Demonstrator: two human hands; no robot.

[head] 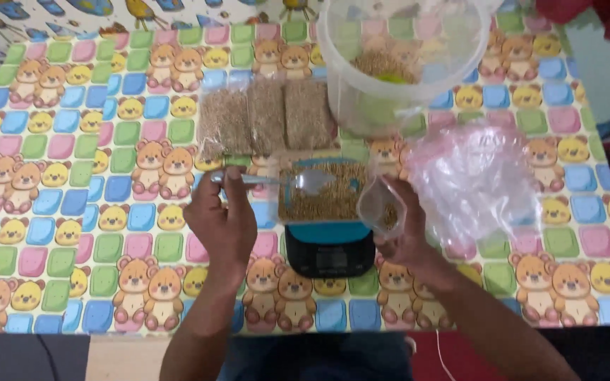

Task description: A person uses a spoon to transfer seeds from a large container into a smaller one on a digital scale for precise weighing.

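Three filled packets [266, 116] — one spoon [284, 180].

Three clear filled bags of brown grain [268, 116] lie side by side just behind the small scale [330, 248], whose dark rectangular screen [332, 259] sits on its front face (readout too blurred to tell). Right of the scale lies a heap of empty clear plastic bags [476, 180]. One small open clear bag [381, 207], some grain inside, is held at the scale's right edge.
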